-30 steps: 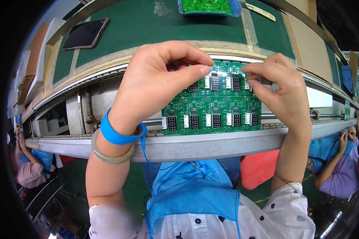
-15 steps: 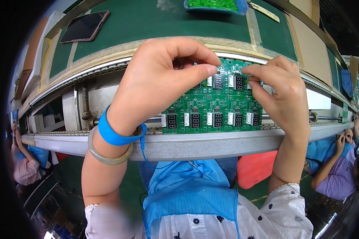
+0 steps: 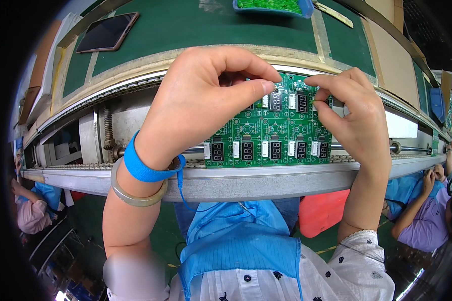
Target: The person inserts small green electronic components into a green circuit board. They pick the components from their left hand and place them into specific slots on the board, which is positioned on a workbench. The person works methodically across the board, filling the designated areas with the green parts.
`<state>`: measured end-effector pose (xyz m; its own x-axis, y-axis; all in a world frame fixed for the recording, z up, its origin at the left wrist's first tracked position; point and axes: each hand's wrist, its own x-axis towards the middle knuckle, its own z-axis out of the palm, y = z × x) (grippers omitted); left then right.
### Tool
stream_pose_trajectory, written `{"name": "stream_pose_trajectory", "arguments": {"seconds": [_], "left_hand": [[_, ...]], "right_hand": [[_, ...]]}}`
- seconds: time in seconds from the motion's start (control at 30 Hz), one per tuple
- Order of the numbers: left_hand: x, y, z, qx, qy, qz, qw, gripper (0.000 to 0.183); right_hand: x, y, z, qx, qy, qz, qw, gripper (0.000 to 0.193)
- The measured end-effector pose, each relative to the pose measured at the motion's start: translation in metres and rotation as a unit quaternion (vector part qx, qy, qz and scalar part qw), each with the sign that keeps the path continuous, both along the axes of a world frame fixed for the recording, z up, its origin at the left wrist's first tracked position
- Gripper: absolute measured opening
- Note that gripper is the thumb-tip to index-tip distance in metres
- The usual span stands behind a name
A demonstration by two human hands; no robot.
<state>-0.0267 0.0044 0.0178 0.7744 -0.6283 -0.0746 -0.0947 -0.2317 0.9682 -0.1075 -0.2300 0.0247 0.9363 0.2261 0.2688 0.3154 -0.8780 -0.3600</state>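
A panel of green circuit boards (image 3: 258, 122) lies across the conveyor rails in front of me. Each board carries a black digit display (image 3: 275, 150) and a white connector (image 3: 236, 149), set out in two rows. My left hand (image 3: 201, 100) reaches over the upper left of the panel, its thumb and index finger drawn together at a far-row board. Whatever is between those fingertips is too small to make out. Over the upper right corner is my right hand (image 3: 359, 108), thumb and fingers curled close together at the board; its grip is partly hidden.
A phone (image 3: 108, 33) lies on the green bench top at the far left. A blue tray (image 3: 273, 8) with green bits stands at the back. The conveyor's metal front rail (image 3: 226, 183) runs nearest me. Co-workers sit to the left and right (image 3: 424, 215).
The panel has shifted very slightly to the right. My left fingertips have moved a little right with it; my right hand keeps nearly the same place, fingers slightly more curled.
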Motion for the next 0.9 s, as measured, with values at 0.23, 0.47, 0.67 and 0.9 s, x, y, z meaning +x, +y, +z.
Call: {"name": "stream_pose_trajectory", "arguments": {"seconds": [0.23, 0.47, 0.67, 0.9], "left_hand": [[0.000, 0.000, 0.000, -0.005, 0.011, -0.001, 1.000, 0.017], [0.000, 0.000, -0.003, -0.015, 0.018, 0.003, 1.000, 0.018], [0.000, 0.000, 0.001, -0.036, 0.050, 0.001, 0.998, 0.016], [-0.001, -0.002, 0.002, -0.034, 0.042, 0.005, 0.999, 0.015]], "right_hand": [[0.000, 0.001, -0.002, 0.011, -0.007, -0.020, 1.000, 0.028], [0.000, -0.001, -0.002, 0.034, 0.021, -0.031, 0.999, 0.027], [0.003, -0.005, -0.001, 0.108, 0.020, -0.074, 0.991, 0.024], [0.005, -0.013, -0.002, 0.084, -0.040, -0.076, 0.993, 0.020]]}}
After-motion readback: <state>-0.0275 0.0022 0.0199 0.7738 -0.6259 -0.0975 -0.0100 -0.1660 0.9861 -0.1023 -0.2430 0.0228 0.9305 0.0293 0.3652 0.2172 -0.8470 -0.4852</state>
